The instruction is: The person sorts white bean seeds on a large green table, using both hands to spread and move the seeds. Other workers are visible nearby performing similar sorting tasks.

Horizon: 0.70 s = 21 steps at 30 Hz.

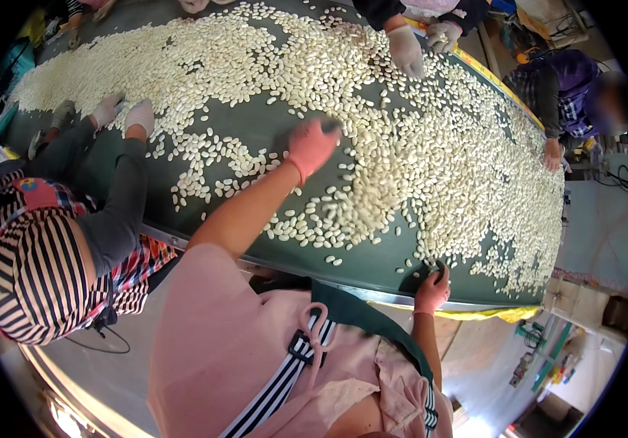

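My left hand (311,146), in a pink glove with dark fingertips, reaches over the dark green sorting surface (241,117) into a mass of white beans (438,175). Its fingers are blurred, and beans beside it are smeared by motion. My right hand (433,290), gloved the same way, is at the near edge among loose beans, its fingers curled; what they hold, if anything, is too small to make out.
Co-workers line the table: a striped-capped person (36,270) at left with gloved hands (139,117) on it, another's gloved hands (405,51) at the far side, a purple-clad person (576,102) at right. Yellow sheeting (503,312) hangs under the metal edge (168,236).
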Each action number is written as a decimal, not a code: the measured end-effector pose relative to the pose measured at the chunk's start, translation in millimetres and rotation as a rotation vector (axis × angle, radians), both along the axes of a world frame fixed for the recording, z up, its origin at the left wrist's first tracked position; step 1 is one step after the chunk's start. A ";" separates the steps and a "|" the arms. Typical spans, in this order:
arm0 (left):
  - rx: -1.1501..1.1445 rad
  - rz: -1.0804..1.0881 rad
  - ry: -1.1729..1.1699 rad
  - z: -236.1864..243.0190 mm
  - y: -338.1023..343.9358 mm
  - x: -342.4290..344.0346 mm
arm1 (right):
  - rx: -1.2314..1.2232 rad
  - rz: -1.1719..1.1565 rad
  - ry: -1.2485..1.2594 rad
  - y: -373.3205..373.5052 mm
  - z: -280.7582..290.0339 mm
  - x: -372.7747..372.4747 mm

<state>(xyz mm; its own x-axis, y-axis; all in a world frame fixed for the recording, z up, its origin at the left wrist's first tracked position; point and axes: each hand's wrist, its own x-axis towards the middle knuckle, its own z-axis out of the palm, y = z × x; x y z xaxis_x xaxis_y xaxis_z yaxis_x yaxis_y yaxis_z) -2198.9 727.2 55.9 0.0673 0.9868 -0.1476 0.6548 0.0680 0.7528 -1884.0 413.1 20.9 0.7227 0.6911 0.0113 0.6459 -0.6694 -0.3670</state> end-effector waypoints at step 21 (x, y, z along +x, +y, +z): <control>0.151 0.290 -0.111 -104.6 299.2 -106.2 | -0.037 -0.066 -0.010 19.3 8.1 -63.7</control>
<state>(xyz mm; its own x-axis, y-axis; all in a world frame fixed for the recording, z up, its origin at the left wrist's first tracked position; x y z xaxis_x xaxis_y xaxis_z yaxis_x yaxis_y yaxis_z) -2305.1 1026.5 -48.7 -0.2120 0.9773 -0.0063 0.5377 0.1220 0.8343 -1947.7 432.4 29.0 0.7670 0.6417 -0.0060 0.6030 -0.7239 -0.3351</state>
